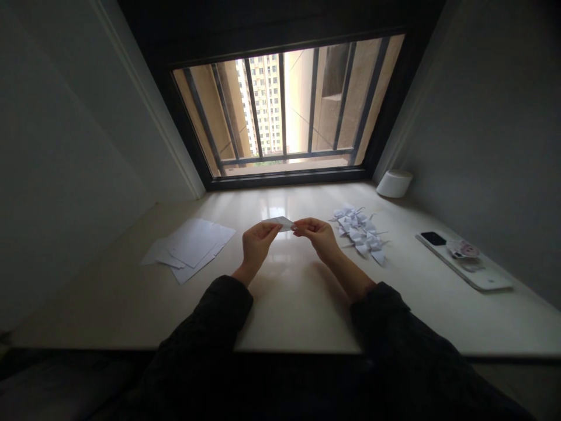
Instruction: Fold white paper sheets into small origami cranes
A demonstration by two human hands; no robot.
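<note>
I sit at a wide, polished, cream-coloured ledge (284, 316) that reflects the light from the window (263, 105) at its far end. The window has a dark frame and upright metal bars, with a tall apartment block outside. Plain pale walls (491, 117) close in the ledge on both sides. A white round tub (394, 183) stands in the far right corner.

My left hand (256, 245) and right hand (318, 237) are raised over the middle of the ledge, with a small folded piece of white paper (283, 223) between them. Both hands are curled and pinching it, the left at one end and the right at the other. Its long axis runs sideways across my view, almost level, with one pointed end toward each hand. The paper is held up off the ledge.

Loose white sheets (188, 248) lie overlapping to the left of my left hand. Just beyond my right hand is a heap of folded paper birds (359, 233). Further right, a black phone (433, 238) and a small printed card (463, 249) rest on a flat white board (464, 263). Dark sleeves (205, 316) cover my forearms up to the wrists.
</note>
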